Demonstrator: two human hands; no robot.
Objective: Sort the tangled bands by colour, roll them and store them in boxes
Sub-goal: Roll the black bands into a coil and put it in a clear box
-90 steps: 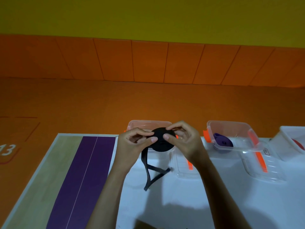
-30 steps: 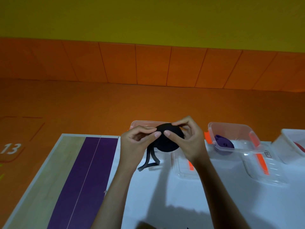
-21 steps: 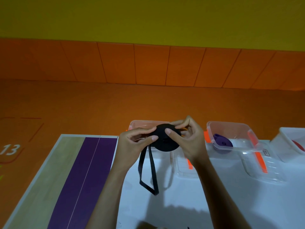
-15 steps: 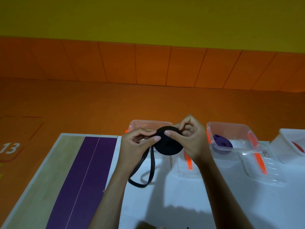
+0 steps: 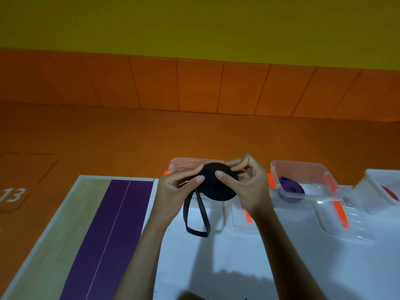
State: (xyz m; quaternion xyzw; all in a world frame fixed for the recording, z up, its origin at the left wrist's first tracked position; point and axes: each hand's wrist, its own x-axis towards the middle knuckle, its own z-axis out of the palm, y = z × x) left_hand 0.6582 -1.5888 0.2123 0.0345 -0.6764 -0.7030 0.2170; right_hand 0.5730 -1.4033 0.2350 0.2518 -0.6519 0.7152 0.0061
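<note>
step: rolling the black band (image 5: 218, 187), held above the worktop (image 5: 238, 267) | grip: left hand (image 5: 177, 191) and right hand (image 5: 249, 187) are both pinching it | next: winding in the loose loop (image 5: 195, 217), probably needing steady tension

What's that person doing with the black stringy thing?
A person is rolling up a black band. The left hand and right hand both pinch the rolled part above the table, and a loose loop hangs below, not yet wound. A clear box stands open just behind it. The next box already holds a purple roll.
</note>
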